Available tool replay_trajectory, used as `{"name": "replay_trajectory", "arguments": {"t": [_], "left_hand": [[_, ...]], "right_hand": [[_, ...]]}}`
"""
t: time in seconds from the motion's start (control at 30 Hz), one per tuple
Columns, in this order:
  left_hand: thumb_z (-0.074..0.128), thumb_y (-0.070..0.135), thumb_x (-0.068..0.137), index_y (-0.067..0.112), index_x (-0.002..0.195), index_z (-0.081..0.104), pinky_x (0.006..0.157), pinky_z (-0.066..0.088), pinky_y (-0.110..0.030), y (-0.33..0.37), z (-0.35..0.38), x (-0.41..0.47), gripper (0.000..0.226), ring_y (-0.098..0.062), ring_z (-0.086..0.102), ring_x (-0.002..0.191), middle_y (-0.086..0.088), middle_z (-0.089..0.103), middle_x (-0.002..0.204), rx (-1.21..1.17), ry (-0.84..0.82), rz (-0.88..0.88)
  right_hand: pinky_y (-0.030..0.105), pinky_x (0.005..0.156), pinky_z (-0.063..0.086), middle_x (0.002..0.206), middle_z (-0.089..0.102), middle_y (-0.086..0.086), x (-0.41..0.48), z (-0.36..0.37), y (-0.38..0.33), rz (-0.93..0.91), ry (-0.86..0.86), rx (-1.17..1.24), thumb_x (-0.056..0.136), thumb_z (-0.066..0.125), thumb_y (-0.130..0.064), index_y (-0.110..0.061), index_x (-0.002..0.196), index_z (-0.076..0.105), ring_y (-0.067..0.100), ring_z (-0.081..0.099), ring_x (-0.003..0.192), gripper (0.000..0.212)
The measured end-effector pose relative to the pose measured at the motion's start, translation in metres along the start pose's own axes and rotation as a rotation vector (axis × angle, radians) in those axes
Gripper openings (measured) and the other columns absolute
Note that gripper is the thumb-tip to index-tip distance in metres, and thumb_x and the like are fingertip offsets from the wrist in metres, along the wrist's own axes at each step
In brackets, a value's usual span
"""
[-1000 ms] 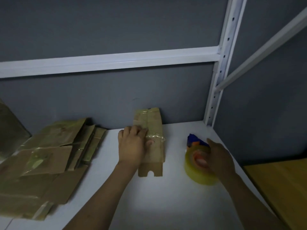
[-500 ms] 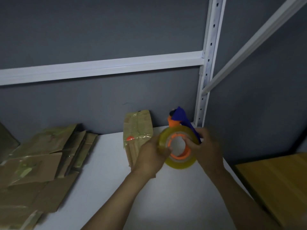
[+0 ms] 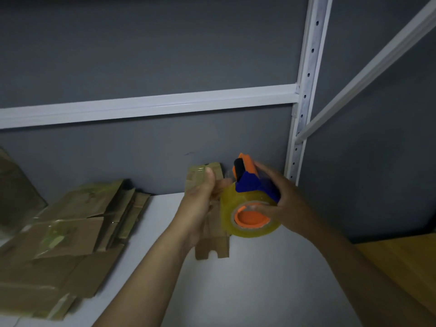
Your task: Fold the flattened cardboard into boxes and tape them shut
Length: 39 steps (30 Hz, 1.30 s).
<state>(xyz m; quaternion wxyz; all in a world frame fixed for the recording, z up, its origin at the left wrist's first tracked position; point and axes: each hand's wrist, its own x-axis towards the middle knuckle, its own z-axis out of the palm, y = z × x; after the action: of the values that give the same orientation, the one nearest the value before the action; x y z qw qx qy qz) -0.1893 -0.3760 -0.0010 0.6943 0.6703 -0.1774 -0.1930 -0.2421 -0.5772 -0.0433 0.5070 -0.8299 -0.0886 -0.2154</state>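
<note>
My right hand (image 3: 280, 199) grips a tape dispenser (image 3: 250, 182) with a blue body, an orange top and a roll of clear tape (image 3: 247, 220) on an orange core, held above the white shelf (image 3: 259, 279). My left hand (image 3: 200, 204) is at the roll's left side with the thumb up, and it pinches the loose tape end (image 3: 227, 177); its fingertips are partly hidden by the roll. Under and behind both hands, a small folded cardboard box (image 3: 212, 246) with old tape on it lies flat on the shelf, its far end against the grey wall.
A pile of flattened cardboard (image 3: 61, 237) covers the shelf's left side. A white perforated upright (image 3: 304, 95) and a slanted brace (image 3: 377, 60) stand at the back right. A yellow wooden surface (image 3: 405, 267) lies lower at the right.
My right hand lifted the dispenser off the shelf and tilted the roll's core toward me. My left hand left the small box and came to the roll's left side.
</note>
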Motion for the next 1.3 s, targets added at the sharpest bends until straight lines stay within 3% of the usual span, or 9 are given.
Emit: {"name": "replay_trajectory", "arguments": {"t": [0.17, 0.23, 0.33, 0.47, 0.6, 0.7, 0.9, 1.1, 1.3], "left_hand": [[0.058, 0.015, 0.094, 0.009, 0.081, 0.069, 0.046, 0.047, -0.015, 0.009, -0.008, 0.003, 0.018, -0.009, 0.066, 0.057, -0.007, 0.071, 0.075, -0.128, 0.05, -0.069], [0.058, 0.009, 0.093, 0.008, 0.074, 0.066, 0.043, 0.045, -0.015, 0.01, -0.014, 0.004, 0.02, -0.008, 0.062, 0.049, -0.005, 0.067, 0.064, -0.092, 0.087, -0.107], [0.063, 0.008, 0.089, 0.009, 0.075, 0.066, 0.044, 0.045, -0.015, 0.008, -0.022, 0.004, 0.015, -0.008, 0.062, 0.05, -0.003, 0.067, 0.061, 0.036, 0.177, -0.144], [0.057, 0.007, 0.092, 0.006, 0.088, 0.064, 0.062, 0.041, -0.027, 0.004, -0.042, 0.008, 0.008, -0.009, 0.061, 0.054, 0.002, 0.066, 0.058, 0.011, 0.273, -0.172], [0.054, 0.002, 0.093, 0.012, 0.086, 0.063, 0.059, 0.037, -0.026, -0.005, -0.067, 0.011, 0.014, -0.013, 0.053, 0.063, 0.0, 0.061, 0.063, -0.029, 0.325, -0.16], [0.055, 0.003, 0.094, 0.01, 0.082, 0.062, 0.057, 0.035, -0.023, -0.019, -0.071, 0.018, 0.015, -0.013, 0.054, 0.063, 0.005, 0.062, 0.053, -0.059, 0.324, -0.229], [0.056, 0.001, 0.092, 0.013, 0.087, 0.06, 0.068, 0.045, -0.03, -0.031, -0.079, 0.034, 0.013, -0.018, 0.064, 0.071, -0.005, 0.066, 0.076, 0.041, 0.446, -0.176], [0.059, 0.004, 0.088, 0.004, 0.08, 0.062, 0.068, 0.045, -0.031, -0.055, -0.084, 0.053, 0.008, -0.021, 0.061, 0.075, -0.009, 0.065, 0.073, 0.033, 0.499, -0.3], [0.054, 0.02, 0.095, 0.007, 0.074, 0.061, 0.057, 0.044, -0.028, -0.078, -0.086, 0.051, 0.026, -0.018, 0.053, 0.059, -0.009, 0.058, 0.063, 0.006, 0.333, -0.368]], "right_hand": [[0.019, 0.088, 0.046, 0.121, 0.039, -0.041, 0.001, -0.004, -0.001, -0.036, -0.031, -0.291, 0.073, 0.079, -0.04, -0.068, 0.132, 0.025, -0.003, 0.047, 0.114, 0.085], [0.023, 0.084, 0.048, 0.112, 0.043, -0.031, 0.001, -0.008, 0.002, -0.045, -0.093, -0.435, 0.076, 0.076, -0.045, -0.072, 0.131, 0.02, 0.002, 0.049, 0.104, 0.084], [0.033, 0.08, 0.05, 0.1, 0.045, -0.015, 0.005, -0.014, 0.0, -0.054, -0.198, -0.595, 0.079, 0.07, -0.053, -0.075, 0.129, 0.013, 0.005, 0.05, 0.092, 0.079], [0.026, 0.075, 0.047, 0.098, 0.041, -0.012, 0.015, -0.023, -0.007, -0.035, -0.27, -0.698, 0.083, 0.065, -0.052, -0.072, 0.126, 0.007, 0.007, 0.049, 0.088, 0.075], [0.023, 0.074, 0.045, 0.096, 0.036, -0.013, 0.019, -0.032, -0.006, 0.011, -0.303, -0.834, 0.083, 0.065, -0.049, -0.067, 0.131, 0.011, 0.005, 0.046, 0.083, 0.073], [0.015, 0.067, 0.035, 0.094, 0.036, -0.014, 0.024, -0.029, -0.006, 0.039, -0.357, -0.875, 0.084, 0.064, -0.051, -0.056, 0.142, 0.019, 0.003, 0.044, 0.08, 0.074], [0.007, 0.059, 0.025, 0.105, 0.033, -0.015, 0.042, -0.023, -0.01, -0.019, -0.388, -0.964, 0.087, 0.062, -0.049, -0.048, 0.147, 0.016, 0.002, 0.038, 0.091, 0.075], [0.014, 0.064, 0.031, 0.115, 0.043, -0.007, 0.062, -0.016, -0.004, -0.059, -0.399, -1.074, 0.085, 0.062, -0.05, -0.047, 0.147, 0.017, 0.011, 0.048, 0.104, 0.078], [0.021, 0.073, 0.037, 0.122, 0.047, -0.003, 0.065, -0.012, 0.014, -0.124, -0.394, -1.13, 0.085, 0.06, -0.054, -0.048, 0.147, 0.016, 0.016, 0.05, 0.109, 0.076]]}}
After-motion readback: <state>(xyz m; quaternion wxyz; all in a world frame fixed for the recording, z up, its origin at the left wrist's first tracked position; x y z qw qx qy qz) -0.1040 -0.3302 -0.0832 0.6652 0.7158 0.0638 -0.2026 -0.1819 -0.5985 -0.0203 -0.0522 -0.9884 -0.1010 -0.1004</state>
